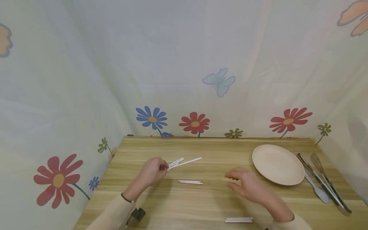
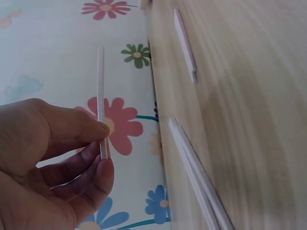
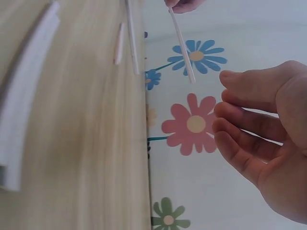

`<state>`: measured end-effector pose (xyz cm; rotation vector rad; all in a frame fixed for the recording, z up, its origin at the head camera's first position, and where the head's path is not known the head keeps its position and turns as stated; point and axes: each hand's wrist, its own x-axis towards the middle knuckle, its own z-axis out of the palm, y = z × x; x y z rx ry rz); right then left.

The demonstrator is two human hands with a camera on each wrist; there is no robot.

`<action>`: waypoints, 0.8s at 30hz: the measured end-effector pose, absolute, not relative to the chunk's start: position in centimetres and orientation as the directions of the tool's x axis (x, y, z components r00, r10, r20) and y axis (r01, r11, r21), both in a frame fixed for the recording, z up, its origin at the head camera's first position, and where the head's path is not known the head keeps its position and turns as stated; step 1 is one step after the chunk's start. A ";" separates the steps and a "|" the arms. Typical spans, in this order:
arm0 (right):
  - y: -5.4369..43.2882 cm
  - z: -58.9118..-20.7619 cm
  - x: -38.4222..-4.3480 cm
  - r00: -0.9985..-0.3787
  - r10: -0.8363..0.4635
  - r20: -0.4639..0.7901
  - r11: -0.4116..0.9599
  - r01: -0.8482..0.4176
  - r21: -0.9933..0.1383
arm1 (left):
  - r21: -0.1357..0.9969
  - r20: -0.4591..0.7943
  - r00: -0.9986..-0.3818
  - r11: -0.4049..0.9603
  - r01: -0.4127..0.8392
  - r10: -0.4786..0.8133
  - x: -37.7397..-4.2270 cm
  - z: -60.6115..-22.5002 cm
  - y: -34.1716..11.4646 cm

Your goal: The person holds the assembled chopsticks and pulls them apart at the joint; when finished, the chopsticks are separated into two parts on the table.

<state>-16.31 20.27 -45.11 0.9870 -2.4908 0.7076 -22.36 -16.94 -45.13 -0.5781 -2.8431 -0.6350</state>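
My left hand (image 1: 152, 171) pinches a slim white stick (image 1: 189, 161) near one end, between thumb and fingertips. In the left wrist view the held stick (image 2: 100, 81) stands out well above the tabletop. Several more white sticks (image 1: 176, 162) lie just past the left fingers, partly hidden by the hand. Nearer the middle, a short row of white sticks (image 1: 190, 182) rests flat. My right hand (image 1: 248, 185) hovers left of the plate, fingers relaxed and gently bent, with nothing between them. The right wrist view shows its thumb and fingertips apart.
A pale round plate (image 1: 277, 164) sits at the back right. Beside it lie a grey spoon (image 1: 317, 190), tongs (image 1: 316, 177) and a whisk (image 1: 326, 179). More white sticks (image 1: 238, 220) lie near the front edge. A flowered curtain (image 1: 184, 80) encloses the wooden table (image 1: 212, 150).
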 end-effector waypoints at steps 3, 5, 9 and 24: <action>20.2 -44.6 -16.9 -0.666 -0.513 0.541 0.641 -0.717 -0.275 | 0.368 0.251 -0.903 0.828 0.423 0.349 -22.5 -44.5 -16.4; 20.1 -44.2 -17.2 -0.658 -0.509 0.555 0.650 -0.717 -0.254 | 0.365 0.243 -0.900 0.825 0.431 0.363 -22.5 -44.1 -16.0; 19.7 -43.3 -17.6 -0.662 -0.504 0.555 0.660 -0.710 -0.247 | 0.356 0.234 -0.888 0.815 0.457 0.395 -22.5 -43.4 -15.1; 18.6 -41.8 -19.1 -0.624 -0.511 0.591 0.652 -0.730 -0.207 | 0.341 0.273 -0.815 0.741 0.579 0.511 -22.4 -41.3 -11.6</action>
